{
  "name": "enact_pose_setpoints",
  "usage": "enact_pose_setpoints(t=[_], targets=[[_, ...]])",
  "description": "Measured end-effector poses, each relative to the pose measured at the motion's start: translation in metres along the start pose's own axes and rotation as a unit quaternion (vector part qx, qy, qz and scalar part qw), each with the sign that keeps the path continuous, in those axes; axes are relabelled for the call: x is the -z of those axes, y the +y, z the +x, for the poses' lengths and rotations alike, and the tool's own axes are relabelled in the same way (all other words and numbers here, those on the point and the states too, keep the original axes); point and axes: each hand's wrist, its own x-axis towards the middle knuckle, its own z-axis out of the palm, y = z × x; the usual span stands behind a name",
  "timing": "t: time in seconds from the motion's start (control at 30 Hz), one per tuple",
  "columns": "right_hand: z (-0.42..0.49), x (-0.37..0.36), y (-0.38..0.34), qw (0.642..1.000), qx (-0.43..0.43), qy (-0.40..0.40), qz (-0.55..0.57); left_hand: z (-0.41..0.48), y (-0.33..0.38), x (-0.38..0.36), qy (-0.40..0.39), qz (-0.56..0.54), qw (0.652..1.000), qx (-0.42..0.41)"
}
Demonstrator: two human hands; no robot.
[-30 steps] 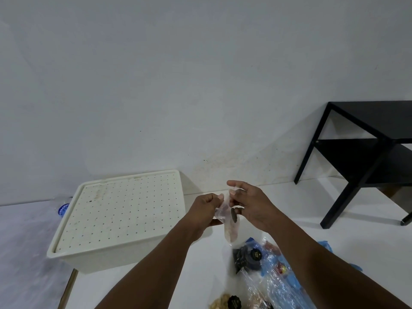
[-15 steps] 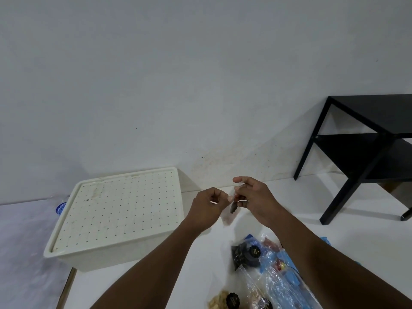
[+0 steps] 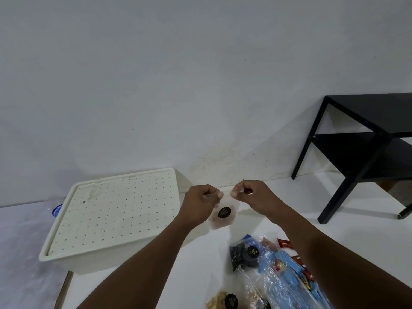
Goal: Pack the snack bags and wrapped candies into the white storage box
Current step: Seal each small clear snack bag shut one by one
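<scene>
**Clear plastic snack bag (image 3: pixel 224 216) held up by its corners**

Head view: the left hand (image 3: pixel 201 202) and right hand (image 3: pixel 252 197) each pinch a top corner, both grips narrow, probably to square its mouth before packing. It hangs above the worktop (image 3: pixel 200 275), just beside the white storage box (image 3: pixel 73 263), whose dotted lid (image 3: pixel 116 210) is on. More bags (image 3: pixel 245 255) and wrapped candies (image 3: pixel 284 243) lie lower right.

**White surface, box at left, snacks at right**

The white surface (image 3: pixel 200 275) runs up to the wall. The white storage box (image 3: pixel 116 262) sits on its left part, its perforated lid (image 3: pixel 111 215) on. Well apart, at the near right, lie a dark snack bag (image 3: pixel 245 255), blue wrapped candies (image 3: pixel 287 270) in clear plastic, and a bag of pale snacks (image 3: pixel 219 301). A black side table (image 3: pixel 367 139) stands far right.
</scene>
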Motion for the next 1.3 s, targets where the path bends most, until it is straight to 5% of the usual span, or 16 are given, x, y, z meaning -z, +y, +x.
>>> enact_pose_setpoints(t=[0.53,0.77,1.3], targets=[[-0.002,-0.021,-0.007,0.998,0.011,-0.033,0.051,0.000,0.001,0.007,-0.021,-0.068,0.997,0.029],[-0.001,-0.019,-0.014,0.997,0.004,-0.005,0.076,-0.006,-0.001,0.011,0.018,-0.202,0.977,0.065],[-0.005,-0.025,-0.019,0.994,0.015,-0.010,0.106,-0.008,-0.001,0.017,-0.023,-0.222,0.971,0.089]])
